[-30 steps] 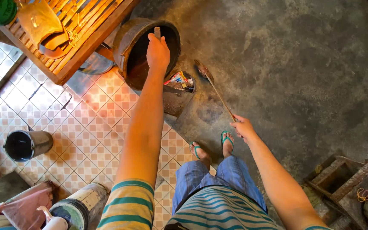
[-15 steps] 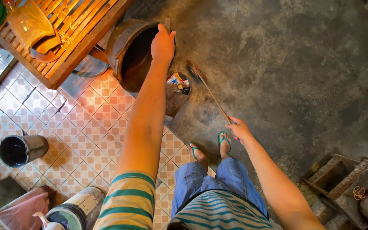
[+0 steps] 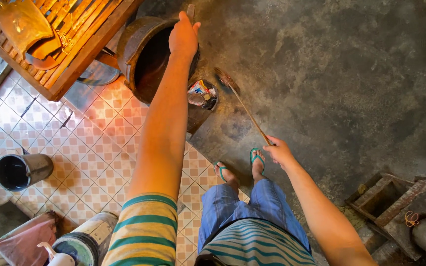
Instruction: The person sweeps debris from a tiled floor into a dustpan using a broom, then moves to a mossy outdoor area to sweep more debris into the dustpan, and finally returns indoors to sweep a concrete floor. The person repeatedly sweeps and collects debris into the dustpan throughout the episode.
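Shifted upward, left hand [image 3: 183, 37] seemingly grips bin [image 3: 141, 54] rim.

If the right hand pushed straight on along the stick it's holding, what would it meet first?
Judging from this one view, the right hand points up the thin broom stick toward its brush head. Beyond that lies the dustpan with litter, though depth is unclear.

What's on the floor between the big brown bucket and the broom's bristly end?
In the head view, a dustpan holding colourful litter sits between the big brown bucket and the broom.
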